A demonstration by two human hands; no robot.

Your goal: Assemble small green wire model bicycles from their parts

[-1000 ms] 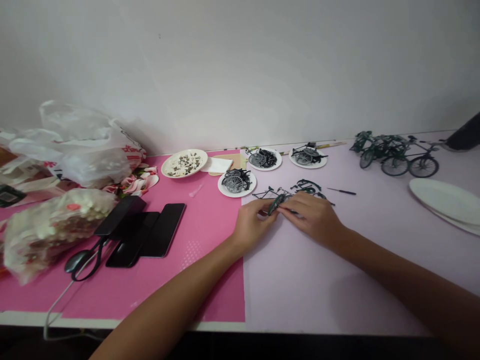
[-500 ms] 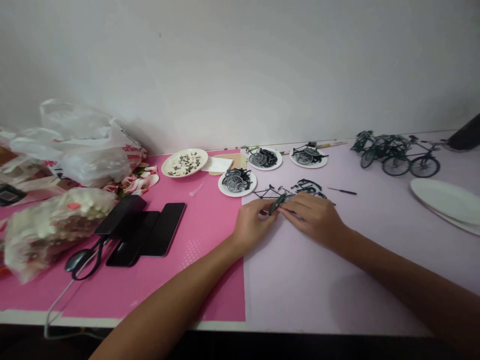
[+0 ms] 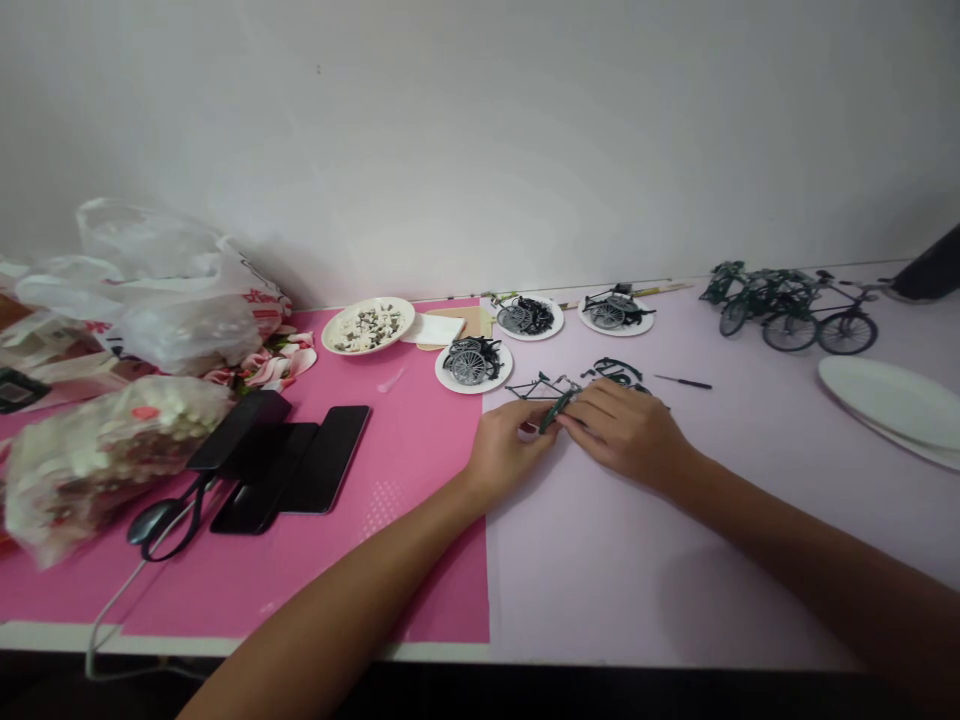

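Note:
Just right of the pink-lilac seam, my left hand and my right hand are brought close together. Between them they pinch a small dark green model bicycle wheel, tilted and partly covered by my fingers. Right behind my hands lies a thin dark model bicycle frame, its right end hidden by my right hand. Beyond the right knuckles rest loose dark green curved parts. A small screwdriver lies to their right.
White plates of dark bicycle parts stand behind my hands. Assembled model bicycles and stacked white plates are at the right. On the left are a bowl, black phones, a cable and plastic bags.
Both hands keep nearly the same place and grip. The green wheel between them has turned slightly, and the whole view has shifted a touch.

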